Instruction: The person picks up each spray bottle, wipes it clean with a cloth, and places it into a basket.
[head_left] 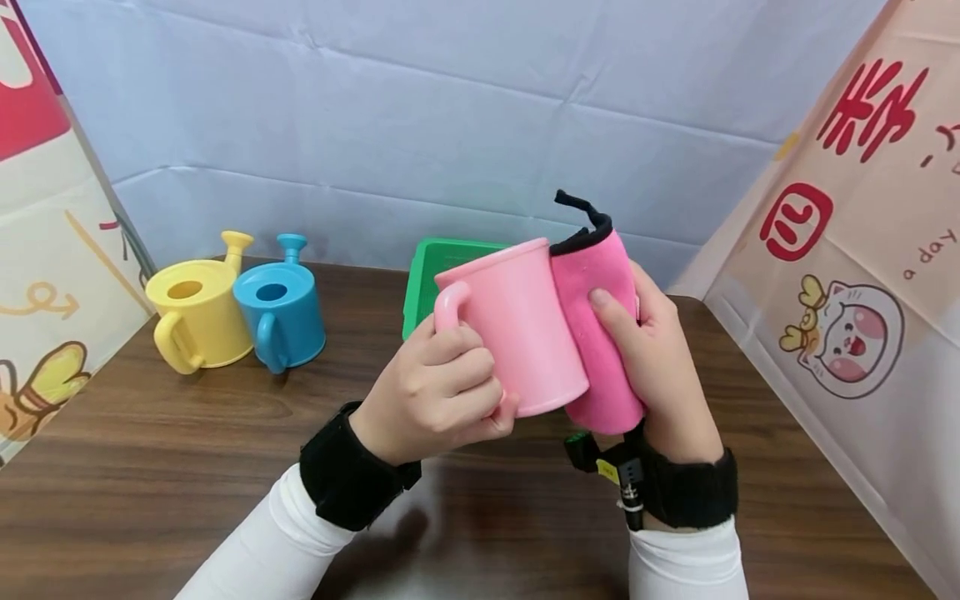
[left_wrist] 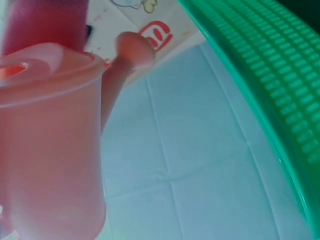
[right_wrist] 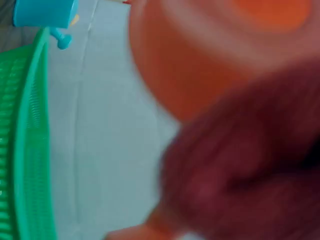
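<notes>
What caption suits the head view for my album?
Left hand grips a pink watering can, right hand holds black-edged pink cloth beside it; yellow can and blue can stand on the table.

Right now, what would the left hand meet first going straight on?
Probably the pink pouch in the right hand, met by the pink watering can the left hand holds; the two overlap in the head view, depth unclear.

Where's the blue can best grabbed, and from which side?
Probably by the blue can's handle, from the near side, slightly right: the can stands upright, its handle loops toward you, its spout points away, and the yellow can crowds its left. The nearer left hand grips the pink can.
</notes>
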